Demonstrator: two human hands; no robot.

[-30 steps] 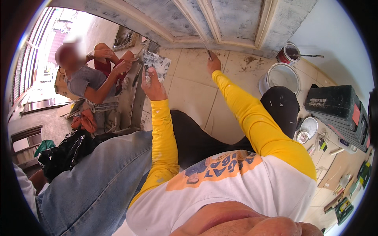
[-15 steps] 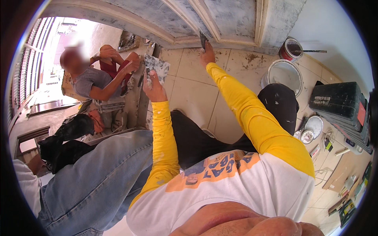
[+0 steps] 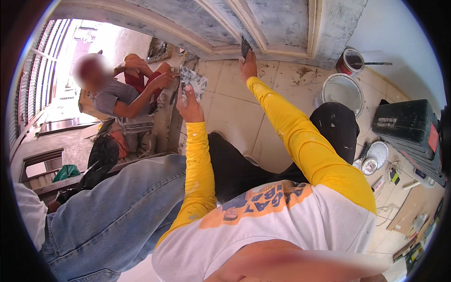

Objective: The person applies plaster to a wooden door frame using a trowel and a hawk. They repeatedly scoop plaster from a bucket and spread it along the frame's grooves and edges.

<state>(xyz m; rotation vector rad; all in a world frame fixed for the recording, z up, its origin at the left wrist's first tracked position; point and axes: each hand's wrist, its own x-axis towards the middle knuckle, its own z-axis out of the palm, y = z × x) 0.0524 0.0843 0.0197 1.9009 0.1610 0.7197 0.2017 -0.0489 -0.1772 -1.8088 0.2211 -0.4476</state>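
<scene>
My right hand (image 3: 248, 67) is closed around a dark putty knife (image 3: 245, 46), its blade up against the lower moulding of a panelled door (image 3: 277, 27). The door is grey and patchy with smeared filler, with cream trim strips. In my left hand (image 3: 190, 105) I grip a flat plate smeared with white and dark putty (image 3: 193, 81), the thumb lying on its face. The plate is held apart from the door, to the left of the putty knife. Both of my sleeves are yellow and spotted with white.
A white bucket (image 3: 343, 94) and a red paint can (image 3: 350, 61) with a stick across it stand right of the door. Farther right is a black toolbox (image 3: 401, 123) near round lids (image 3: 377, 152). One person sits at left; another in jeans (image 3: 117, 207) is close beside me.
The putty knife has tilted slightly and shifted a little right along the moulding. My left hand and plate appear slightly farther right. A black item at lower left has moved, exposing green material.
</scene>
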